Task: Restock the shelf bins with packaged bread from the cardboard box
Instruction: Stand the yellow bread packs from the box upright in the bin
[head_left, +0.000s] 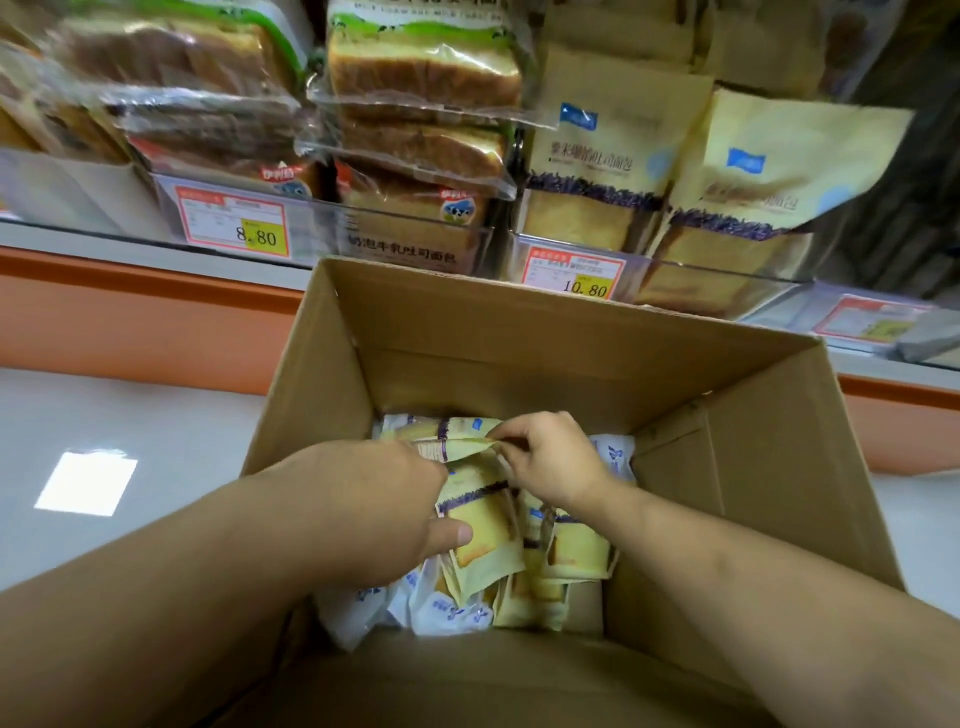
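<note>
An open cardboard box (519, 332) stands in front of the shelf. At its bottom lie several yellow bread packs (576, 551) and white packs (447, 613). Both my hands are down inside it. My left hand (384, 499) grips a yellow bread pack (483, 525) with the thumb laid across its front. My right hand (550, 457) pinches the top edge of a yellow pack (467, 434) at the box's far side. Clear shelf bins (654, 270) above hold matching yellow packs (602, 156) upright.
Left shelf bins hold stacked clear-wrapped toast loaves (426, 67) behind price tags 8.80 (234, 223) and 10.80 (571, 273). An orange strip (130, 312) runs under the shelf. Grey floor (130, 415) lies left and right of the box.
</note>
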